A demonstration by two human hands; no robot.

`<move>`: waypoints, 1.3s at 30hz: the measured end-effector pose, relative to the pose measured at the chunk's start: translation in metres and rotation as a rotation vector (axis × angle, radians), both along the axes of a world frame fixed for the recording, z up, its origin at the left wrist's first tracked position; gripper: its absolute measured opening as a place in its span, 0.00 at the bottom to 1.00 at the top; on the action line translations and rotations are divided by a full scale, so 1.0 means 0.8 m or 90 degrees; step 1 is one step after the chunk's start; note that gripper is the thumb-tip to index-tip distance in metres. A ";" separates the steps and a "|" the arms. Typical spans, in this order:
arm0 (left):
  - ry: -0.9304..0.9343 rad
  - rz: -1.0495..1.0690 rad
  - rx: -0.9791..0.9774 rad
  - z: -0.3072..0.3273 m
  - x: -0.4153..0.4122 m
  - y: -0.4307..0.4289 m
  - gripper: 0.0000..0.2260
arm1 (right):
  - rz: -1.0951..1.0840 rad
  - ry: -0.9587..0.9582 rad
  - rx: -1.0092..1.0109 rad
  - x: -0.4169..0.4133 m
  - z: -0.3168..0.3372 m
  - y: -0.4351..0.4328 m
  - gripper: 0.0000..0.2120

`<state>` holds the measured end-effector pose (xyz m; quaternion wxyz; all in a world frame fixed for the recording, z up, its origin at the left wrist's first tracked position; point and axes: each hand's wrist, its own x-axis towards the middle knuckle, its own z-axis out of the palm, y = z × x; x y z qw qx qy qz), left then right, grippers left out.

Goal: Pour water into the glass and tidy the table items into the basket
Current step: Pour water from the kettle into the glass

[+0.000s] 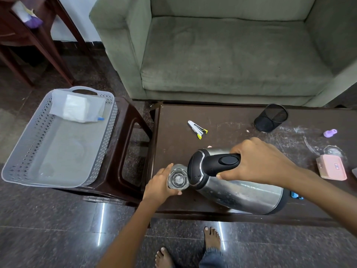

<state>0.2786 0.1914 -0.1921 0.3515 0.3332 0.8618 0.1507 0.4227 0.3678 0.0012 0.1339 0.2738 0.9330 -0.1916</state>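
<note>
Presently, right hand (pixel 258 163) grips the tilted kettle (pixel 237 192); left hand (pixel 162 183) wraps the glass (pixel 178 177), lower centre of frame. Risk: overtilting or glass slippage spills water across the table (pixel 222 122).

No text, number or brand is legible anywhere in the frame. The small pink rectangular case (pixel 328 171) at the right edge of the frame carries a small dark emblem on its lid, too small to read. The tilted stainless-steel kettle with black plastic handle (pixel 241 194), lower centre, shows faint marks on its body, also unreadable.
</note>
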 end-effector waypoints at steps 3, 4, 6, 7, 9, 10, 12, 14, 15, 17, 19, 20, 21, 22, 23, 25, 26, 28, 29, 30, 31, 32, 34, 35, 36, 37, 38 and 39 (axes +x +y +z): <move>-0.004 0.002 0.000 -0.001 0.000 0.000 0.46 | 0.002 -0.003 0.004 0.001 0.000 0.000 0.22; -0.005 0.002 0.001 -0.001 0.000 0.001 0.46 | 0.003 -0.004 0.004 0.001 0.000 0.001 0.22; -0.005 0.000 0.000 -0.001 -0.001 0.001 0.46 | 0.006 -0.006 0.005 0.002 0.001 0.001 0.22; -0.004 0.000 0.000 -0.001 -0.001 0.001 0.46 | 0.007 -0.006 0.007 0.002 0.002 0.002 0.22; -0.003 0.001 -0.001 -0.001 -0.001 0.001 0.46 | 0.008 -0.003 0.007 0.002 0.002 0.002 0.22; -0.002 0.001 -0.001 -0.001 -0.001 0.001 0.46 | 0.007 -0.001 0.007 0.002 0.002 0.003 0.23; -0.002 0.001 -0.002 -0.001 -0.001 0.001 0.46 | 0.011 0.001 0.009 0.001 0.003 0.003 0.23; -0.001 0.000 -0.004 0.000 0.000 0.001 0.46 | 0.016 0.001 0.011 0.002 0.003 0.003 0.23; -0.001 -0.001 -0.005 0.001 0.000 0.001 0.46 | 0.018 0.002 0.012 0.002 0.004 0.003 0.23; 0.002 -0.002 -0.007 0.001 -0.001 0.001 0.46 | 0.021 0.003 0.014 0.002 0.005 0.004 0.23; 0.005 -0.003 -0.007 0.002 0.000 0.001 0.46 | 0.024 0.003 0.015 0.002 0.006 0.004 0.23; 0.006 -0.004 -0.006 0.002 0.000 0.001 0.46 | 0.025 0.004 0.014 0.002 0.006 0.004 0.23; 0.007 -0.005 -0.006 0.002 0.000 0.002 0.46 | 0.026 0.005 0.013 0.003 0.007 0.004 0.23; 0.009 -0.007 -0.008 0.003 0.000 0.002 0.46 | 0.026 0.006 0.012 0.003 0.007 0.004 0.23; 0.011 -0.009 -0.011 0.003 0.000 0.003 0.46 | 0.026 0.006 0.010 0.003 0.007 0.005 0.23; 0.018 -0.013 -0.020 0.005 0.000 0.003 0.46 | 0.026 0.003 0.011 0.003 0.009 0.004 0.23; 0.024 -0.017 -0.026 0.006 0.000 0.003 0.45 | 0.027 0.004 0.011 0.003 0.009 0.004 0.23; 0.039 -0.029 -0.038 0.007 0.001 0.003 0.45 | 0.031 0.007 0.011 0.004 0.009 0.004 0.23; 0.046 -0.036 -0.042 0.007 0.001 0.003 0.45 | 0.033 0.006 0.012 0.004 0.009 0.003 0.23; 0.052 -0.041 -0.046 0.008 0.001 0.004 0.45 | 0.033 0.006 0.013 0.004 0.009 0.003 0.23; 0.056 -0.045 -0.049 0.008 0.001 0.004 0.45 | 0.033 0.006 0.013 0.004 0.009 0.004 0.23; 0.058 -0.046 -0.052 0.009 0.001 0.004 0.45 | 0.033 0.007 0.014 0.003 0.009 0.004 0.23; 0.059 -0.047 -0.057 0.010 0.001 0.005 0.46 | 0.033 0.008 0.017 0.004 0.010 0.004 0.23; 0.060 -0.047 -0.059 0.010 0.001 0.005 0.46 | 0.033 0.009 0.018 0.004 0.010 0.004 0.23; 0.063 -0.047 -0.060 0.011 0.002 0.005 0.45 | 0.032 0.010 0.017 0.004 0.011 0.004 0.23; 0.065 -0.046 -0.061 0.011 0.002 0.005 0.45 | 0.032 0.009 0.016 0.004 0.012 0.004 0.23; 0.066 -0.046 -0.062 0.012 0.002 0.005 0.45 | 0.031 0.008 0.015 0.004 0.013 0.004 0.23; 0.066 -0.047 -0.063 0.012 0.002 0.005 0.45 | 0.030 0.007 0.014 0.004 0.014 0.004 0.23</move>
